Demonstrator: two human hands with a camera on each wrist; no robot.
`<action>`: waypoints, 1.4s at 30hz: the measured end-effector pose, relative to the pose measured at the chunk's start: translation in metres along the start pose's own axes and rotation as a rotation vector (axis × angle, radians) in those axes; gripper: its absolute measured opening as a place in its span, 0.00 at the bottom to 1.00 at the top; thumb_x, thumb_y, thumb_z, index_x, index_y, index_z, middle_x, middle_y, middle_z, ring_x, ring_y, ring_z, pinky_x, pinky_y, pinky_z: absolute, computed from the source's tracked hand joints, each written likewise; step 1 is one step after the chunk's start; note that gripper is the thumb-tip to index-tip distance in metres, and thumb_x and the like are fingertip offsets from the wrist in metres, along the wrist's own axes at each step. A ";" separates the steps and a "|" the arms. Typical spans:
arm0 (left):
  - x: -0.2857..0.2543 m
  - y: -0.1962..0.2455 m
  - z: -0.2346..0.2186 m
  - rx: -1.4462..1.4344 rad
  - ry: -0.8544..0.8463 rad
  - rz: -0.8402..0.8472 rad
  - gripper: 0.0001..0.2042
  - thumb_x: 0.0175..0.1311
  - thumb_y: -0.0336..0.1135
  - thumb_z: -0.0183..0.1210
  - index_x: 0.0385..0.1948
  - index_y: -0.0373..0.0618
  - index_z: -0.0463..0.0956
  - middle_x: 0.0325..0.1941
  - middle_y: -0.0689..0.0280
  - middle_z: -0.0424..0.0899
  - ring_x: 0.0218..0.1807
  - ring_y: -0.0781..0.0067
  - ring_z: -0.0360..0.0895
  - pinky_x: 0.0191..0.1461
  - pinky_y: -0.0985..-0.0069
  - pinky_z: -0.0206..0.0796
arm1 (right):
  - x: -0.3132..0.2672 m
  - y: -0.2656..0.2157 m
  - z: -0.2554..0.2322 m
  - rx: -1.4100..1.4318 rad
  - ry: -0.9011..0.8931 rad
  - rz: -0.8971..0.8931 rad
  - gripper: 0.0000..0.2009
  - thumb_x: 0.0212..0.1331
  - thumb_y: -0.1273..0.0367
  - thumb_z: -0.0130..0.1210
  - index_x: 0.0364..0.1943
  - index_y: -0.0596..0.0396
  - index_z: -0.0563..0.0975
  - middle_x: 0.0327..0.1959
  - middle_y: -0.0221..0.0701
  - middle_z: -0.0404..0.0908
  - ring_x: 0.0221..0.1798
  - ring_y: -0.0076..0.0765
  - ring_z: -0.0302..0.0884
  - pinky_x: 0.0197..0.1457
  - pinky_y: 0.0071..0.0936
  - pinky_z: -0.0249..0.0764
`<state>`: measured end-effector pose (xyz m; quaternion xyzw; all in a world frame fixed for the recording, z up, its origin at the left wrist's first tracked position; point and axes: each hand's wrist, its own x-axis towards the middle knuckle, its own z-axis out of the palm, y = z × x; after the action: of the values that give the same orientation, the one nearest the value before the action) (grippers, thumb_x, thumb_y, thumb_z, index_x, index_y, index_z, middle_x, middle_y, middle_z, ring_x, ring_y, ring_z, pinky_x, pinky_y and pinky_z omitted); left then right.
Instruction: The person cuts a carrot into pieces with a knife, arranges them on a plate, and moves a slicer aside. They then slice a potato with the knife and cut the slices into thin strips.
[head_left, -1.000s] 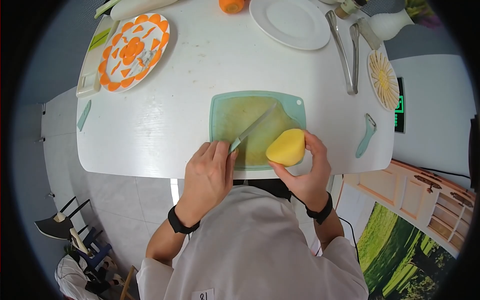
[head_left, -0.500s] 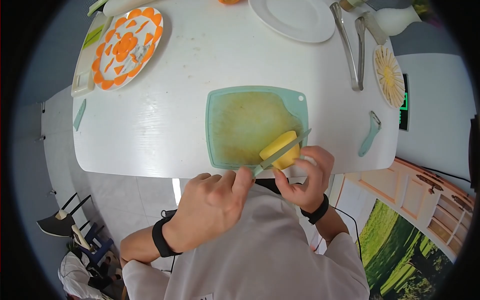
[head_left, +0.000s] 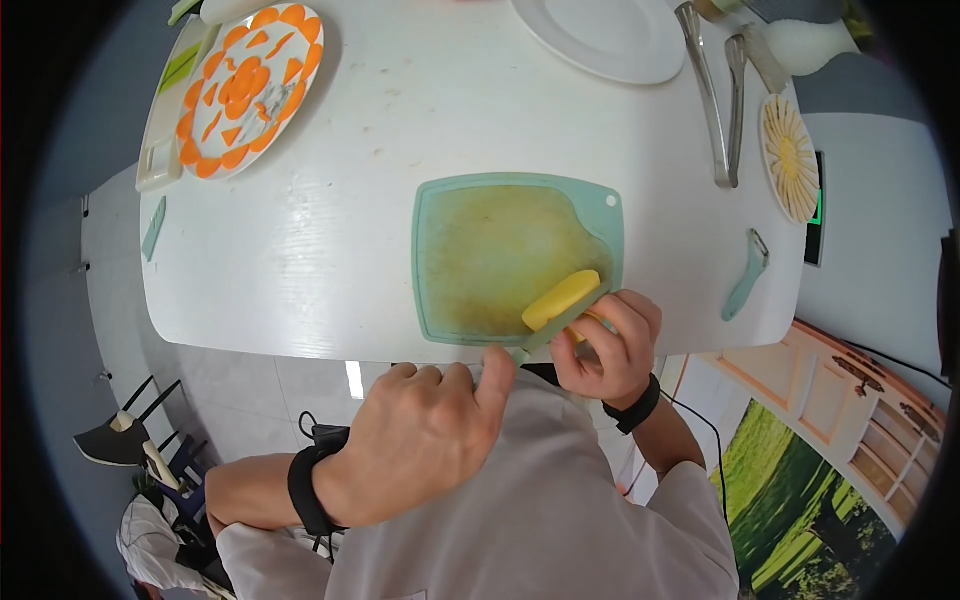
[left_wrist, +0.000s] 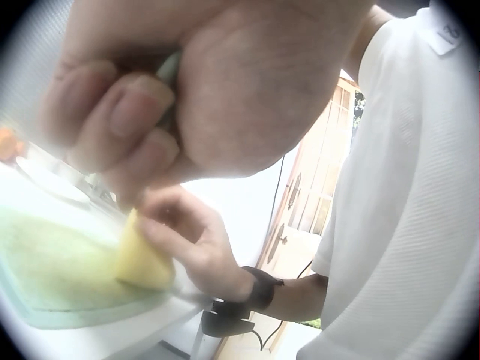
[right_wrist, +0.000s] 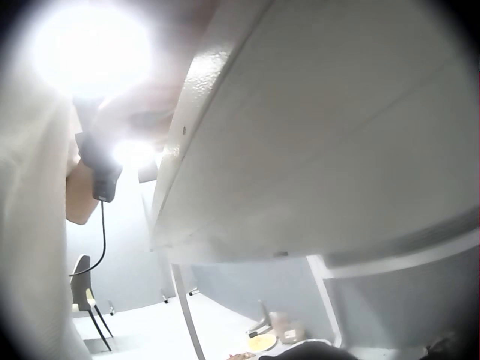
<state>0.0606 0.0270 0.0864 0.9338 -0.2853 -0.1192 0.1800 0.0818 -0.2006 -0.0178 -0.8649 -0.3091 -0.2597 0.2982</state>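
Note:
In the head view my left hand point(head_left: 420, 435) grips the green handle of a knife point(head_left: 562, 324), whose blade lies across a peeled yellow piece point(head_left: 558, 297). The piece is at the lower right corner of the green cutting board point(head_left: 490, 235), and my right hand point(head_left: 612, 345) holds it from the right with thumb and fingers. The left wrist view shows the fingers of my left hand point(left_wrist: 202, 82) curled round the handle, above the yellow piece point(left_wrist: 142, 259) and my right hand point(left_wrist: 191, 236). How deep the blade sits cannot be told.
A plate of orange slices point(head_left: 272, 135) stands at the back left, a white plate point(head_left: 610, 45) at the back. Tongs point(head_left: 715, 110), a small plate of pale slices point(head_left: 788, 150) and a peeler point(head_left: 745, 280) lie to the right. A green-handled tool point(head_left: 154, 230) is at the left edge.
The knife has moved right from over the board's middle onto the yellow piece, my left hand with it. The piece has turned, and my right hand's fingers have curled in closer.

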 end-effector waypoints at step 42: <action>0.005 0.009 -0.018 0.042 -0.114 -0.022 0.09 0.67 0.30 0.57 0.27 0.41 0.68 0.09 0.70 0.66 0.07 0.72 0.66 0.12 0.71 0.58 | 0.000 0.009 0.000 0.052 0.003 -0.043 0.14 0.47 0.73 0.64 0.40 0.50 0.77 0.48 0.33 0.77 0.48 0.46 0.77 0.50 0.35 0.74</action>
<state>0.0656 0.0221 0.1063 0.9322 -0.2873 -0.1681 0.1423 0.0880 -0.2058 -0.0210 -0.8498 -0.3336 -0.2591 0.3152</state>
